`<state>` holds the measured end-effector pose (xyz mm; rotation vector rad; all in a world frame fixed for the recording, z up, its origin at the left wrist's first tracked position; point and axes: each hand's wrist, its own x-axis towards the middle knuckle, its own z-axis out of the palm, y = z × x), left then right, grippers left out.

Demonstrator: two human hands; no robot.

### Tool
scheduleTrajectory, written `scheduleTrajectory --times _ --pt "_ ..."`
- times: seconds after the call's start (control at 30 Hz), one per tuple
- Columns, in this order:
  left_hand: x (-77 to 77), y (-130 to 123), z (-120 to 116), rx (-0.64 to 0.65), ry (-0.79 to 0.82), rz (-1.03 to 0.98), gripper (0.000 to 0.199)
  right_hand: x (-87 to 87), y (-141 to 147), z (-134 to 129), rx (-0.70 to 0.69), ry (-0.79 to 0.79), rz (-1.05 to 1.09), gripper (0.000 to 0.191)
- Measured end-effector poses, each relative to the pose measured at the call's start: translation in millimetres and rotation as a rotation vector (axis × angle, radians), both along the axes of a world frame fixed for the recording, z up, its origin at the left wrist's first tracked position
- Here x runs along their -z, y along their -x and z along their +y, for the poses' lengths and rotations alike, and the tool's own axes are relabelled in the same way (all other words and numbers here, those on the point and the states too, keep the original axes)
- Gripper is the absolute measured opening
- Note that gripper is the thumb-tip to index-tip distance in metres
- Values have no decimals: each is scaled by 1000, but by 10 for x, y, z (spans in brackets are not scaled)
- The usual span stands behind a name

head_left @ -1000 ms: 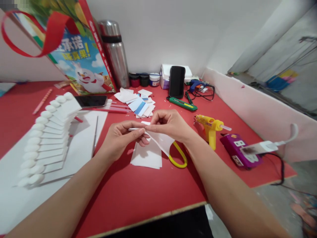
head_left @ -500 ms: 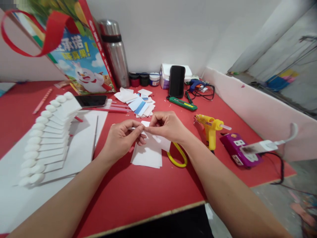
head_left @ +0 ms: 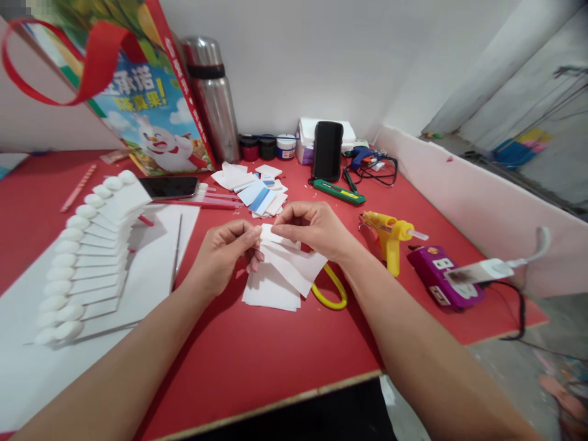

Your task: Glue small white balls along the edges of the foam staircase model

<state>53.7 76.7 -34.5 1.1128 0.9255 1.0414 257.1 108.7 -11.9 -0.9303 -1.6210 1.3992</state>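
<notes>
A piece of white paper (head_left: 298, 267) is held up over a small stack of white sheets (head_left: 271, 291) on the red table. My left hand (head_left: 227, 251) pinches the paper's left end between thumb and fingers. From the upper right, my right hand (head_left: 312, 226) grips its top edge, where a narrow folded strip shows. Partly behind the paper and my right wrist lie yellow-handled scissors (head_left: 334, 294); their blades are hidden. To the left stands a curved row of white cards with white oval tops (head_left: 92, 257).
Paper scraps (head_left: 257, 193), a green cutter (head_left: 339, 192) and an upright black phone (head_left: 327, 150) are behind my hands. A yellow glue gun (head_left: 389, 236) and a purple box (head_left: 443, 275) lie right. A steel flask (head_left: 215, 104) stands beside a gift bag (head_left: 160, 131).
My hands have moved slightly apart. The paper between them has turned, so more of its face shows and its lower corner reaches further right.
</notes>
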Motion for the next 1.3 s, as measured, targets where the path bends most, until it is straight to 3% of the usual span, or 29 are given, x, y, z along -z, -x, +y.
scheduleTrajectory --times 0.27,0.33,0.47,0.57,0.73,0.9,1.13,1.3 --pt "-9 -13 21 -26 67 -96 36 48 -16 58 290 -4 18 41" --pt "-8 -9 25 6 67 -92 32 17 -2 47 235 85 45 31" --pt "-1 8 37 43 25 -36 22 -36 25 -4 -46 299 -62 40" --pt "-9 20 46 8 -30 25 20 -33 7 -23 -129 236 -212 44" --pt "-25 38 46 -15 -91 145 21 -30 -17 -29 -207 197 -194 39" --pt "-45 32 54 -4 -64 197 31 -28 7 -31 -121 229 -172 30" --pt "-106 -2 52 -8 -65 241 11 -17 -10 -14 -71 61 -335 32" --pt "-72 20 66 -16 -69 262 14 11 12 -21 -105 -55 -364 32"
